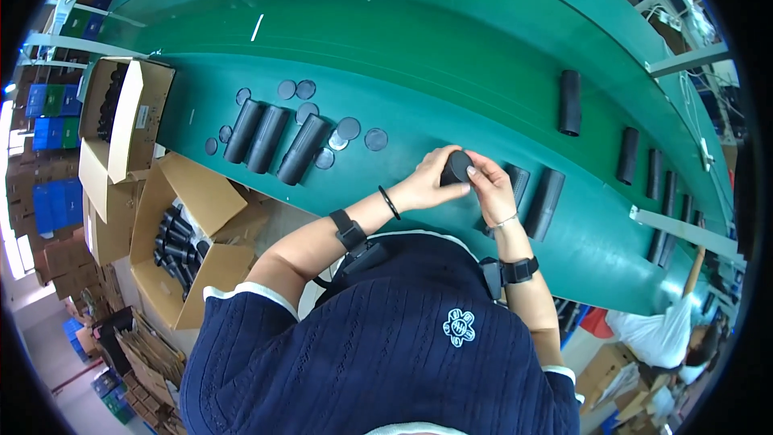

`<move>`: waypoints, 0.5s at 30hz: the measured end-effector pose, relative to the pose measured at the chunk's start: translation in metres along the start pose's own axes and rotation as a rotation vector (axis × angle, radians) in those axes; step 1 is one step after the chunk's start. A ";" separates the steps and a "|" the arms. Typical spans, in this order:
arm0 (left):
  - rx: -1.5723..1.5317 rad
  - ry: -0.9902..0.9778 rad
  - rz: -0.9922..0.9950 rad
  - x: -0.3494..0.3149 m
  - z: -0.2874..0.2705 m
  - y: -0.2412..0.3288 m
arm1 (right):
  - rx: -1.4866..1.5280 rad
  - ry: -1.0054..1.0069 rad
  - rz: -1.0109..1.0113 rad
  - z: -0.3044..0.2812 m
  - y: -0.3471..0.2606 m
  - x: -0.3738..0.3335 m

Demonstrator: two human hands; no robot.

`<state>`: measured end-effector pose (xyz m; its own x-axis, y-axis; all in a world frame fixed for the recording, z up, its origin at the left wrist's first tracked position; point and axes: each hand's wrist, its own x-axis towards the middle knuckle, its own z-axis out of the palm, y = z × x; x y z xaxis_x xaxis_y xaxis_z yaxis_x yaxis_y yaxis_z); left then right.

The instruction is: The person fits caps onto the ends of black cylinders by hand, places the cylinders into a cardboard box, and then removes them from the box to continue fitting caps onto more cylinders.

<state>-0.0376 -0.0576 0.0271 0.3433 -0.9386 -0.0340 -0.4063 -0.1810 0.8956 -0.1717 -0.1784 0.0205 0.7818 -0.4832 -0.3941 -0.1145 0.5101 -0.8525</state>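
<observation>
My left hand (pixel 425 184) is wrapped round a black tube (pixel 456 167) near the front edge of the green table, its round capped end facing up. The fingers and thumb of my right hand (pixel 493 192) are closed on the rim of that end. Most of the tube's length is hidden by my hands. Further left, three black tubes (pixel 267 139) lie side by side on the table. Around them are scattered several flat black discs (pixel 348 128). Just right of my right hand lie more black tubes (pixel 546 204), one partly covered by the hand.
A green conveyor belt (pixel 403 36) runs along the far side, carrying a black tube (pixel 570 103) and several more at the right. Open cardboard boxes (pixel 228 203) with black parts stand at the left. A metal bracket (pixel 684 234) juts over the right end.
</observation>
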 end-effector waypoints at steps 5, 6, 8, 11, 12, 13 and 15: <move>-0.784 -0.135 -0.322 -0.009 -0.015 -0.016 | 0.012 0.030 0.107 0.031 -0.009 -0.009; -0.963 -0.140 -0.360 -0.011 -0.020 -0.011 | 0.007 0.030 0.107 0.037 -0.010 -0.009; -1.036 -0.153 -0.412 -0.016 -0.022 -0.007 | 0.042 -0.006 0.107 0.045 -0.009 -0.008; -0.961 -0.046 -0.296 -0.023 -0.019 -0.006 | 0.029 -0.018 0.114 0.051 -0.005 -0.006; -0.959 -0.028 -0.259 -0.024 -0.019 -0.008 | 0.027 -0.018 0.114 0.052 -0.004 -0.006; -0.957 -0.011 -0.224 -0.026 -0.018 -0.009 | 0.040 -0.012 0.076 0.053 -0.002 -0.009; -0.850 -0.005 -0.210 -0.027 -0.013 -0.008 | 0.067 -0.024 0.018 0.049 0.004 -0.009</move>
<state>-0.0323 -0.0271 0.0267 0.3359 -0.9119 -0.2356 0.4348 -0.0717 0.8976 -0.1493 -0.1373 0.0372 0.7948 -0.4567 -0.3998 -0.0878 0.5652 -0.8203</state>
